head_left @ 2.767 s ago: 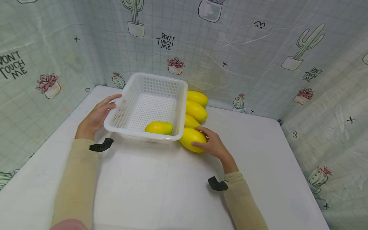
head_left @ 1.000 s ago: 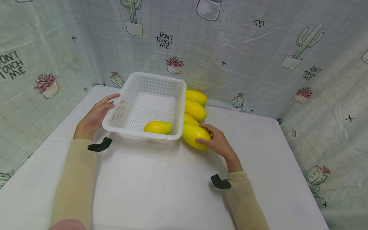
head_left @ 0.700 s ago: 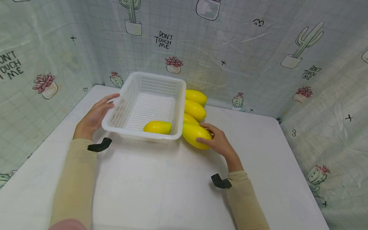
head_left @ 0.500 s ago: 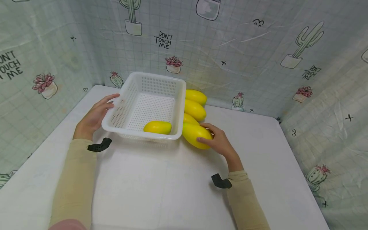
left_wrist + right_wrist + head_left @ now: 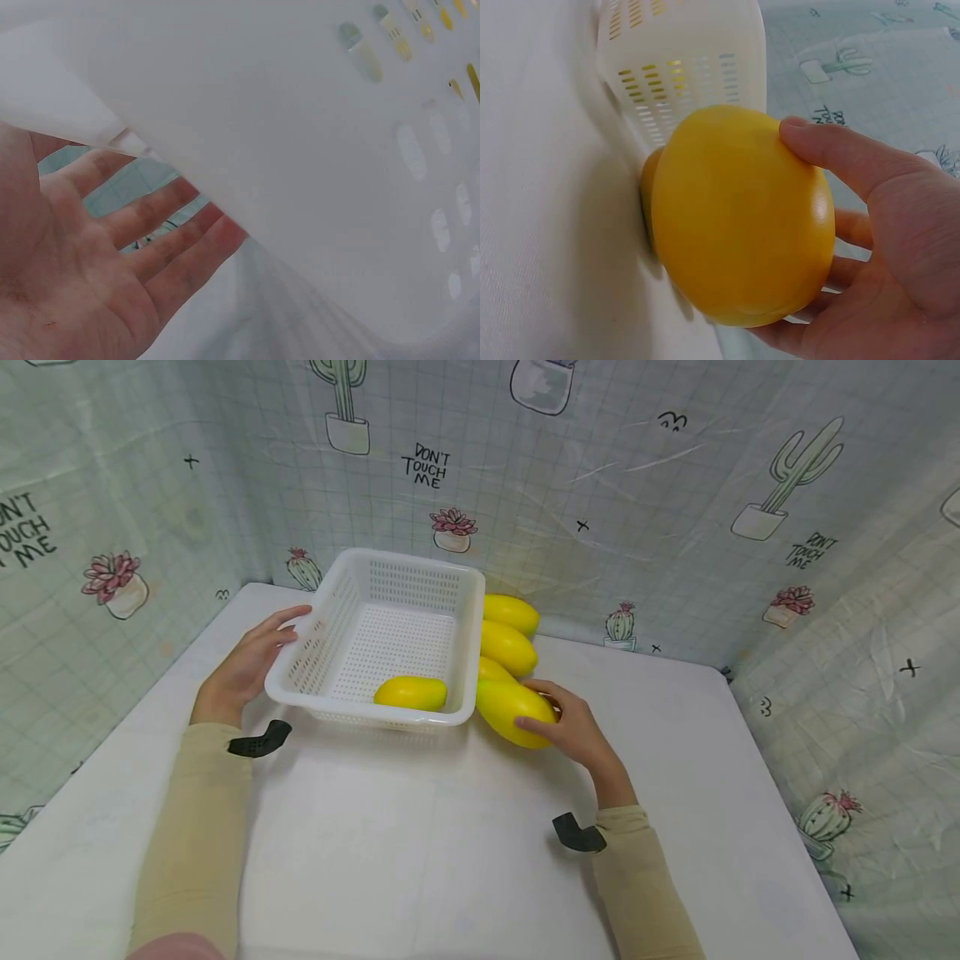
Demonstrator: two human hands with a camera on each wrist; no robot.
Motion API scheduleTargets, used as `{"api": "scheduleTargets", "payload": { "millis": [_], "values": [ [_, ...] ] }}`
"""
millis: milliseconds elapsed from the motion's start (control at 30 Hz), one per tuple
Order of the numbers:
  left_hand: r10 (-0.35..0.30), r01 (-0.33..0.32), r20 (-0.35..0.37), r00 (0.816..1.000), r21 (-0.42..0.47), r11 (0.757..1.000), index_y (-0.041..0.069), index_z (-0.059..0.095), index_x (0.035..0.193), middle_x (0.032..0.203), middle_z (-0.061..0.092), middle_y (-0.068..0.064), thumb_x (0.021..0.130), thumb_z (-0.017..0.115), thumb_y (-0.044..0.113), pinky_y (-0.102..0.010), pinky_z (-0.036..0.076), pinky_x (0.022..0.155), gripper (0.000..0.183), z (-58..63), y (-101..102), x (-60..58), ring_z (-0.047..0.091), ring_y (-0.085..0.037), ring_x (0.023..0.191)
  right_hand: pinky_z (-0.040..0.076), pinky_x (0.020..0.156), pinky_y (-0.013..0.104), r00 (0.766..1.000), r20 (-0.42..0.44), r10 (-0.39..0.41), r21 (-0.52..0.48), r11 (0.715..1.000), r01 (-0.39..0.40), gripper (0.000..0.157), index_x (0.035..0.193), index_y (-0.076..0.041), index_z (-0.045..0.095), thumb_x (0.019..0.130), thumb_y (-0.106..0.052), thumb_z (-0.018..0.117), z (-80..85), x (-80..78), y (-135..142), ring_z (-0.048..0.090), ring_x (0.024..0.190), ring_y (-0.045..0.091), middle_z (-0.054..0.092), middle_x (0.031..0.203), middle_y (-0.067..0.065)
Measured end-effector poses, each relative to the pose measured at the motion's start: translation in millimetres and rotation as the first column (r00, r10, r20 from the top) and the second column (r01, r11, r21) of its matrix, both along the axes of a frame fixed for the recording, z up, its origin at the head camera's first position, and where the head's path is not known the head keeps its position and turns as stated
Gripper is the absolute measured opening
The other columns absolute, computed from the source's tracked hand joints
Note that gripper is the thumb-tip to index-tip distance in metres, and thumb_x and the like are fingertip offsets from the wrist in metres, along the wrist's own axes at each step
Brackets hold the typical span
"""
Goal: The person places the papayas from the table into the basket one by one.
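Observation:
A white perforated plastic basket (image 5: 375, 711) stands on the table, with one yellow mango (image 5: 411, 692) lying inside near its front wall. My left hand (image 5: 246, 667) is at the basket's left side. In the left wrist view its fingers (image 5: 176, 251) are extended, with the tips right at the basket's edge. My right hand (image 5: 573, 727) grips a larger yellow mango (image 5: 510, 710) just outside the basket's front right corner. The right wrist view shows that mango (image 5: 739, 217) between the thumb on one side and the fingers curled round the other.
Along the basket's right side lie more mangoes, one at the back (image 5: 513, 613), another in front of it (image 5: 510, 647) and a third (image 5: 495, 671) partly hidden. A cactus-print curtain (image 5: 600, 477) surrounds the white table (image 5: 420, 860) behind and at both sides.
Since the earliest frame my right hand has shifted slightly right and back with the gripped mango. Over the last half second both hands and the basket are nearly still.

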State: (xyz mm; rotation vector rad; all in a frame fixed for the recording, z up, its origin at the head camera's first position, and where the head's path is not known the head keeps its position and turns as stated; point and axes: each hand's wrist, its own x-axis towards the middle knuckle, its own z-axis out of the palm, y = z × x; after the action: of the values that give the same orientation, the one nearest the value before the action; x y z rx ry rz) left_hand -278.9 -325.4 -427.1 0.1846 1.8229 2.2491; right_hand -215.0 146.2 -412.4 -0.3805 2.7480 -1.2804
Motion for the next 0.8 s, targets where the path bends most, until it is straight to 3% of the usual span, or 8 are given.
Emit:
{"api": "scheduleTargets", "payload": {
  "millis": [300,800],
  "values": [
    [0.003,-0.003,-0.006,1.0,-0.007,1.0,0.029,0.03,0.142,0.146,0.028,-0.003,0.097,0.042,0.02,-0.026,0.05,0.081,0.048,3.2,2.0,3.5,0.042,-0.018,0.12,0.042,0.097,0.042,1.0,-0.014,-0.014,-0.009,1.0,0.014,0.056,0.125,-0.038,0.049,0.074,-0.052,0.068,1.6,1.6,0.7,0.049,0.112,0.018,0.05,0.13,-0.008],
    [-0.026,0.026,-0.031,0.999,-0.017,1.0,0.026,0.026,0.144,0.148,0.025,-0.006,0.097,0.042,0.021,-0.025,0.05,0.083,0.05,5.0,3.2,7.3,0.042,-0.018,0.12,0.043,0.097,0.044,0.999,-0.021,-0.042,-0.016,0.999,0.042,0.06,0.128,-0.032,0.048,0.075,-0.053,0.067,3.6,4.2,1.1,0.049,0.115,0.022,0.049,0.132,-0.003]
  ]
}}
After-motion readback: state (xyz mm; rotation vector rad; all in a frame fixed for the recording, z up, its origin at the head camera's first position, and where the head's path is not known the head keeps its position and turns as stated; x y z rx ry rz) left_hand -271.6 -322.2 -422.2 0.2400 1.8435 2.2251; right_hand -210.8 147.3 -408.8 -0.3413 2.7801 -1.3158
